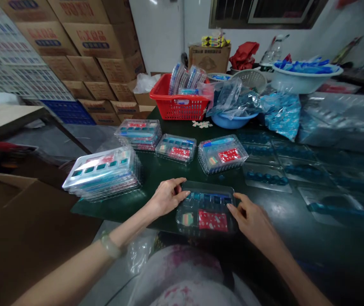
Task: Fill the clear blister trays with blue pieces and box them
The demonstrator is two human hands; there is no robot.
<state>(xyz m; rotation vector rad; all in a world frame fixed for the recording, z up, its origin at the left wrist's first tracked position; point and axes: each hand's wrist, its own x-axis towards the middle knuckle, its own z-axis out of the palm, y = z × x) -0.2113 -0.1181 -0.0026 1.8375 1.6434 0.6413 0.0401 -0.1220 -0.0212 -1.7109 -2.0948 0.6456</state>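
Observation:
Both my hands are at a clear plastic blister tray (pixel 205 210) on the dark green tabletop (pixel 165 170). It holds blue pieces in a row, a red patterned card and a small striped card. My left hand (pixel 168 196) grips its upper left edge with the fingertips. My right hand (pixel 247 220) presses its fingers against the right edge. Beyond them stand similar filled trays (pixel 176 148) (pixel 222 153), and a tall stack of trays (pixel 103 173) lies to the left. Another stack (pixel 138 134) sits farther back.
Empty clear blister trays (pixel 267 178) cover the table's right side. At the back stand a red basket (pixel 178 104) of packaged items, a blue bowl (pixel 232 121) under plastic bags, and a white bowl (pixel 306 80). Cardboard cartons (pixel 83 42) are stacked at back left.

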